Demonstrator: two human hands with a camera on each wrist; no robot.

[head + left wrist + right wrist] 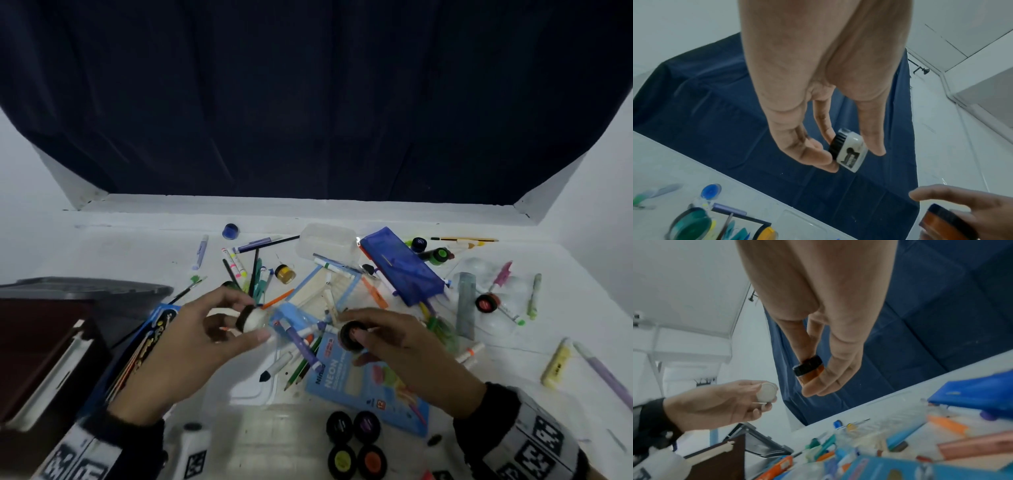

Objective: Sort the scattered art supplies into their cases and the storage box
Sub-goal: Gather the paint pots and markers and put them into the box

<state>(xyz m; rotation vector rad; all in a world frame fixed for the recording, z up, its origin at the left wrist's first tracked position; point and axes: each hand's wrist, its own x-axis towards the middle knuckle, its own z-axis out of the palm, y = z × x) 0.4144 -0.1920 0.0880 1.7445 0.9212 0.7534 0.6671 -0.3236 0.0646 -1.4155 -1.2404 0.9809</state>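
Observation:
My left hand [236, 323] pinches a small white paint pot with a black ribbed lid [251, 318] [849, 151] above the clutter. My right hand [358, 342] grips an orange paint pot with a black lid [351, 335] [808, 368] between thumb and fingers. Both pots hang in the air over the white table [102, 246]. A clear storage box [260, 442] at the near edge holds several black-lidded pots [356, 442]. A blue zip case [399, 265] lies open at the back right.
Markers, pencils and brushes [239, 263] lie scattered across the middle. A blue neon pencil pack [370, 380] sits under my right hand. A dark tray and a brown case [44, 346] fill the left. A clear lidded tub [325, 240] stands at the back, highlighters [556, 363] at the right.

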